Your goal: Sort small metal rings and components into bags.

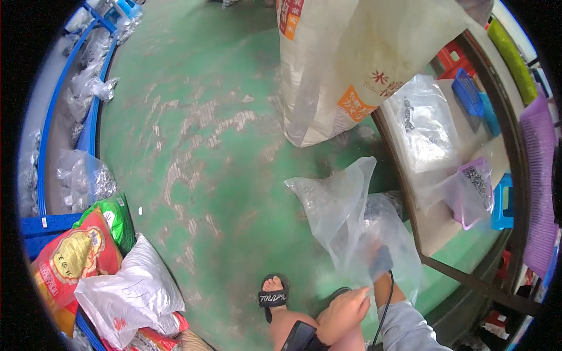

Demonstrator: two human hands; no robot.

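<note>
A large clear plastic bag [339,210] stands on the floor in front of me, its upper part spread wide and crumpled. My right hand [380,260], with a grey-blue covering around the palm and a black cord along the wrist, reaches into or against the bag. The film blurs its fingers. Low in the view, my left hand [346,310] is closed beside the bag's near edge, above my leg. Whether its fingers pinch anything is hidden. A black device [300,336] sits by the left wrist.
A tall white woven sack [316,76] stands ahead. On the right, a low table [462,234] bears clear bags [430,134] and a purple basket [475,193] of small dark parts. Filled sacks [140,281] lie left, below a blue-edged shelf [96,126] of bagged parts.
</note>
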